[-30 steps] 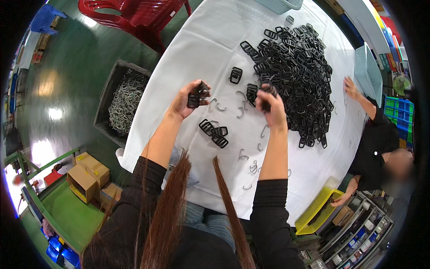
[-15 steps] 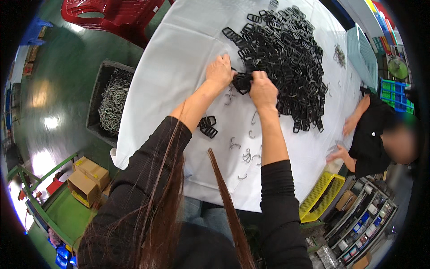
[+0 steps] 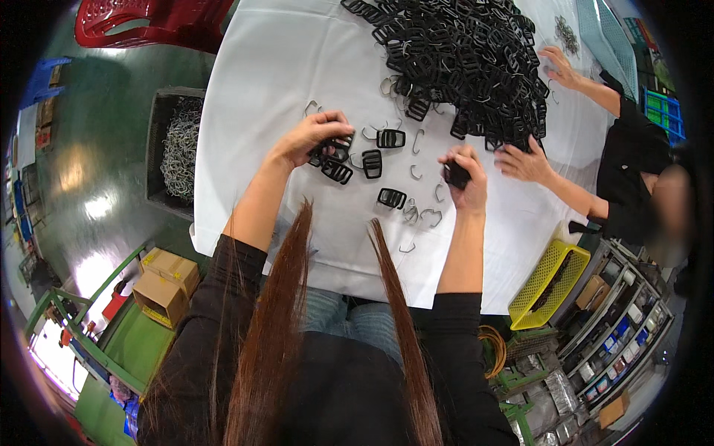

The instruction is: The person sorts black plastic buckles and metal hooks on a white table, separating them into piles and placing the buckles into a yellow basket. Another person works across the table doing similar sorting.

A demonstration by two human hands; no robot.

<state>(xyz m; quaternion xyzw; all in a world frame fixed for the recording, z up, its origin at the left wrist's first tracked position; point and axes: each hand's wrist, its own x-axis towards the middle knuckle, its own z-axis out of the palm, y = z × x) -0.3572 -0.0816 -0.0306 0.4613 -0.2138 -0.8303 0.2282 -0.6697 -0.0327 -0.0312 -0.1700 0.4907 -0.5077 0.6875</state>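
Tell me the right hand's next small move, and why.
Probably set the black plastic buckles gripped in the right hand down on the white-covered table: that hand is closed around them, and loose black rectangular slotted buckles already lie spread there.

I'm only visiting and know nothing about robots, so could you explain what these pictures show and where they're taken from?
There's no machine here, just a person's bare left hand and right hand. Every picture comes from one wide fisheye camera worn on that person's head, looking down, so straight edges bend and brown hair hangs into view. On the white-covered table lie a big heap of black buckles, some loose buckles and curved metal hooks. Both of the wearer's hands hold black buckles. On the right, a co-worker's hands are beside the heap.
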